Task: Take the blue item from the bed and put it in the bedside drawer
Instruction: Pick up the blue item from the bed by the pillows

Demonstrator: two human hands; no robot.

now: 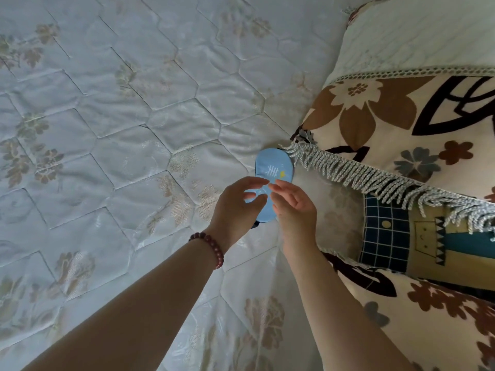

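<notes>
- The quilted bedspread (112, 108) fills the left and middle of the view: pale fabric stitched in hexagons, with faded brown and green flower sprigs scattered over it.
- The left forearm comes up from the bottom left corner, bare, with a dark red bead bracelet (208, 246) around the wrist.
- The left hand (235, 207) is over the near half of the blue item, fingers spread and curved with gaps between them. It is not clenched; whether the fingertips press on the fabric or only hover above it cannot be told.
- The blue item (273, 167) lies flat on the bedspread, a light blue padded oval like a sleep mask, with white line marks and a small yellow shape printed on it. A dark edge shows at its near end, below the left hand. Its far end is uncovered and sits just beside the fringe.
- The right hand (294, 207) reaches in from the lower right, fingers loosely bent, with its fingertips at the right side of the blue item. A firm pinch cannot be confirmed.
- A twisted grey-white fringe (375, 180) runs diagonally to the right of the hands.
- The patterned blanket (388, 116), cream with brown flowers and black shapes, is heaped along the right edge.
</notes>
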